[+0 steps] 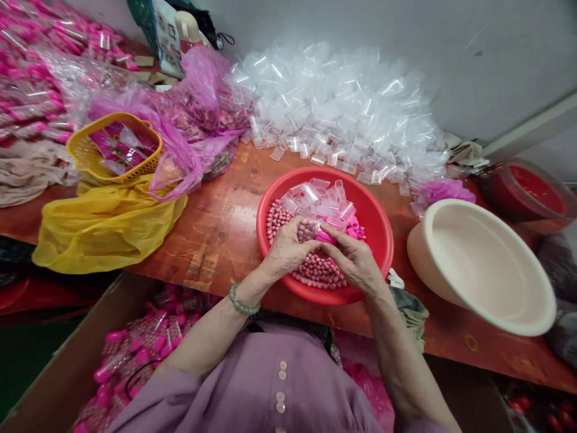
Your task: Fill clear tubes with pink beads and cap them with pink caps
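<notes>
Both hands are over one round, smooth red plastic basin (383, 243) on a shiny reddish desk (211, 225). Left hand (285, 248) is closed around a clear plastic tube (307, 231) with pinkish beads showing through, right hand (356, 261) pinches a hot-pink piece (324, 236) at its end. Basin's got loose round beads (318, 272) plus glossy clear tubes (311, 192), way too many to count. Also one oval cream tub (496, 264) and one holey yellow basket (88, 165).
</notes>
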{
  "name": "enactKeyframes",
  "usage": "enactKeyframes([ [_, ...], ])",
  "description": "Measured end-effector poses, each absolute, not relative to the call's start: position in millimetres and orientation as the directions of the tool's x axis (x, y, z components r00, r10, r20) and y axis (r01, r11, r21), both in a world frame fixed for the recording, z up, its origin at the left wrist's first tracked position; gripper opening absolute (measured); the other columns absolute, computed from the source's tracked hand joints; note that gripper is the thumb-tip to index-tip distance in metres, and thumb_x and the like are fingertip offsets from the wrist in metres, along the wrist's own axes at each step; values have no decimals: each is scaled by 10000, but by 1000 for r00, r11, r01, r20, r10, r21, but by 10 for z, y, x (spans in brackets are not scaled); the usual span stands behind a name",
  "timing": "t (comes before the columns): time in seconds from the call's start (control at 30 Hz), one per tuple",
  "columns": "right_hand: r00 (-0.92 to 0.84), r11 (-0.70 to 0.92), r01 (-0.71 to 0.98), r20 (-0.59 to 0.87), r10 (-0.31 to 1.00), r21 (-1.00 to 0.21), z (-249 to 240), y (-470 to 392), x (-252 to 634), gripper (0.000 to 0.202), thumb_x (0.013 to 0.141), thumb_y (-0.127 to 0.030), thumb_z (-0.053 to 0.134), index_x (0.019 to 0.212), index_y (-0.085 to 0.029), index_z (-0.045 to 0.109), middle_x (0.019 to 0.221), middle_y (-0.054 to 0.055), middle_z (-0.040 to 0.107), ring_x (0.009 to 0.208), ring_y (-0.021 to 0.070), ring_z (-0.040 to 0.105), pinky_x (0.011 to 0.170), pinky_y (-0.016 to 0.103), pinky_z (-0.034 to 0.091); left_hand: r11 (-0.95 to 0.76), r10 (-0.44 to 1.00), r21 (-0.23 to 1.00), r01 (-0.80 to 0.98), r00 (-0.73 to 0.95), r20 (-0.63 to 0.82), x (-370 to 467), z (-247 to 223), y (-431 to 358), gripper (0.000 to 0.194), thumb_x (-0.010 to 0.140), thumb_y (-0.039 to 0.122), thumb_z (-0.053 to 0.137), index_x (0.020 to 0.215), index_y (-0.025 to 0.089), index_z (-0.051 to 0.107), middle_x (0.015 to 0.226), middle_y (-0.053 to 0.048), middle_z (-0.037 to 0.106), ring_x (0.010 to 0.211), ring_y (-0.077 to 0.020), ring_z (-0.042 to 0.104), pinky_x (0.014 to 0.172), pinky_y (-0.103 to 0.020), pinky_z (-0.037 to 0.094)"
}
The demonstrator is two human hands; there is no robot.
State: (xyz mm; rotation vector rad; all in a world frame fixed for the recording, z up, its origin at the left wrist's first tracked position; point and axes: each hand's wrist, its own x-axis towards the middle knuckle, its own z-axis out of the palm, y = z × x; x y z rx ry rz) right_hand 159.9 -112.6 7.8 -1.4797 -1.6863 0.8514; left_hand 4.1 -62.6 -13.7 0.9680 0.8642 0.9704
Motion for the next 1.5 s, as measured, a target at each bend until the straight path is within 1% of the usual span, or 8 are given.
enactKeyframes([
  [0.13, -182, 243, 564, 168, 969, -789, 93, -1092, 1646, 457, 897, -309, 641, 1344, -216, 630, 1276, 79, 707, 1145, 246, 685, 1028, 411, 532, 268, 932, 913, -309, 323, -164, 33, -109, -615, 316, 558, 83, 780, 782, 165, 572, 691, 54, 615, 662, -88, 575, 677, -227, 480],
  [0.37, -270, 314, 584, 185, 945, -748, 122, -1046, 1669, 390, 925, -316, 618, 1297, -206, 666, 1062, 62, 775, 855, 196, 736, 831, 334, 593, 321, 919, 878, -354, 339, -199, 15, -113, -627, 307, 504, 69, 764, 723, 157, 569, 664, 62, 611, 641, -73, 565, 653, -207, 464],
  [0.5, -284, 301, 610, 152, 947, -733, 163, -1052, 1653, 363, 951, -332, 575, 1268, -195, 686, 961, 64, 778, 746, 168, 715, 734, 301, 594, 303, 913, 887, -350, 373, -165, -8, -133, -647, 306, 525, 86, 769, 746, 158, 570, 669, 62, 599, 641, -74, 555, 654, -211, 454],
  [0.63, -230, 201, 524, 90, 969, -827, 198, -1077, 1684, 363, 943, -351, 590, 1251, -192, 697, 832, 43, 762, 620, 130, 687, 628, 260, 590, 315, 891, 872, -375, 434, -135, -20, -123, -620, 335, 549, 112, 794, 782, 153, 557, 698, 55, 595, 659, -73, 557, 680, -219, 460],
  [0.77, -102, 112, 392, 78, 992, -913, 238, -1070, 1788, 372, 888, -393, 679, 1214, -221, 721, 713, 7, 733, 623, 136, 689, 640, 275, 603, 385, 805, 855, -348, 579, -127, -66, -61, -602, 357, 663, 240, 813, 907, 151, 568, 785, 16, 618, 718, -113, 613, 709, -272, 493],
  [0.9, 24, 104, 337, 119, 993, -936, 281, -969, 1806, 340, 843, -395, 735, 1150, -250, 751, 845, 18, 769, 691, 137, 709, 688, 286, 605, 424, 723, 841, -336, 685, -91, -133, -42, -615, 387, 723, 326, 808, 972, 146, 573, 855, -27, 650, 755, -136, 636, 729, -295, 499],
  [1.2, -55, 235, 374, 231, 971, -897, 297, -702, 1598, 265, 818, -401, 758, 1034, -252, 791, 973, 41, 787, 896, 189, 723, 856, 342, 580, 425, 642, 856, -296, 764, -54, -147, -178, -576, 376, 803, 416, 748, 962, 143, 545, 782, -34, 656, 699, -138, 624, 706, -301, 497],
  [1.5, -135, 240, 492, 199, 971, -837, 334, -733, 1690, 238, 836, -383, 732, 1008, -229, 794, 920, 46, 789, 818, 190, 714, 770, 334, 567, 468, 643, 824, -319, 762, -70, -144, -132, -579, 406, 762, 413, 778, 962, 141, 552, 741, -13, 637, 680, -130, 613, 673, -279, 488],
])
